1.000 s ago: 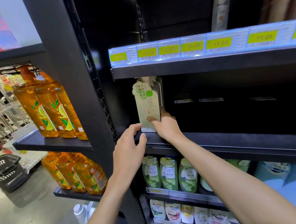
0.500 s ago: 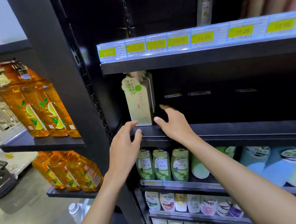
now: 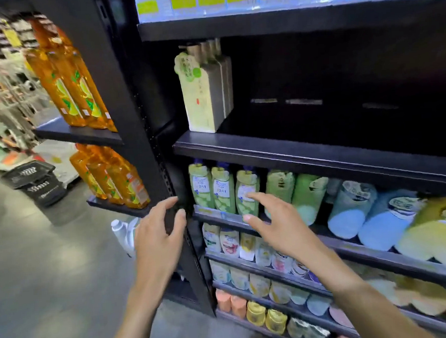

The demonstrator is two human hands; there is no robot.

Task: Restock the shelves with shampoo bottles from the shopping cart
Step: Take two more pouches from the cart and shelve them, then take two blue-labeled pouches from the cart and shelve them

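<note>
A: Grip state?
B: Left hand (image 3: pixel 158 240) and right hand (image 3: pixel 280 228) are low, fingers spread; each grip is apart and holds nothing.
A: Stock?
B: Pale-green flat-sided shampoo bottles (image 3: pixel 202 97) stand upright on the black metal shelf (image 3: pixel 294 151), above and beyond, roughly between both hands.

Pale green shampoo bottles (image 3: pixel 203 91) on black shelf (image 3: pixel 307 150); orange lemon-patterned bottles (image 3: pixel 73 81).

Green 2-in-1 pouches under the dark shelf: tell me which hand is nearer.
Right. The right hand reaches in front of the green 2-in-1 pouches; the left hand sits lower left of them, by the black upright.
</note>
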